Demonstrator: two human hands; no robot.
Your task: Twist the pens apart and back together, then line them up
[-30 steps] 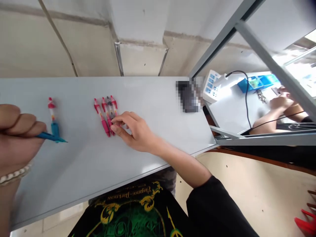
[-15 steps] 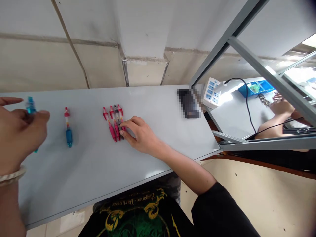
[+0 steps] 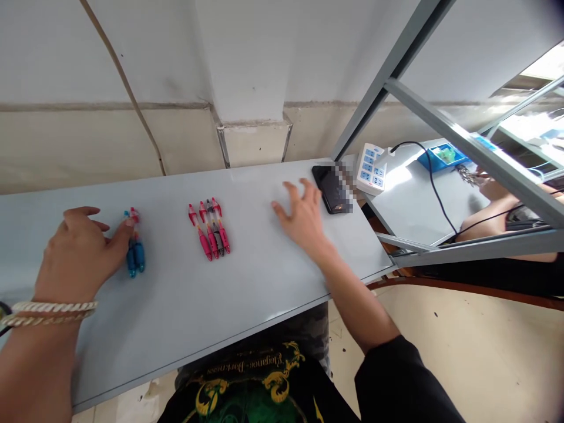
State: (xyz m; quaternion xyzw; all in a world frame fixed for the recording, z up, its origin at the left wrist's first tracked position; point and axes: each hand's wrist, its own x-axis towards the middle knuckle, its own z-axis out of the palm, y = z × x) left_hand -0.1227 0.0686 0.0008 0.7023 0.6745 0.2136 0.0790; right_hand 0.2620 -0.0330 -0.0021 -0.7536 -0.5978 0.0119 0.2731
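My left hand (image 3: pixel 83 249) is open at the left, palm down, with its thumb over or against the left one of two blue pens; I cannot tell if it touches. That blue pen (image 3: pixel 131 258) lies close beside another blue-bodied pen (image 3: pixel 140 254) with a pink top. Farther right, three pink pens (image 3: pixel 204 243) and one dark grey pen (image 3: pixel 217 236) lie side by side, the grey one between two pink ones. Over the table's right half hovers my right hand (image 3: pixel 302 217), fingers spread and holding nothing, near a black phone (image 3: pixel 328 188).
A white power strip (image 3: pixel 371 169) with a black cable stands past the phone by a grey metal frame (image 3: pixel 396 70). Behind the frame, another person's arm (image 3: pixel 489 208) rests at a second table with a blue tray (image 3: pixel 440 157). The wall borders the white table (image 3: pixel 255 282).
My left hand has moved right and set its blue pen down beside the other blue one. My right hand has let go of the pink and grey pens and moved right toward the phone.
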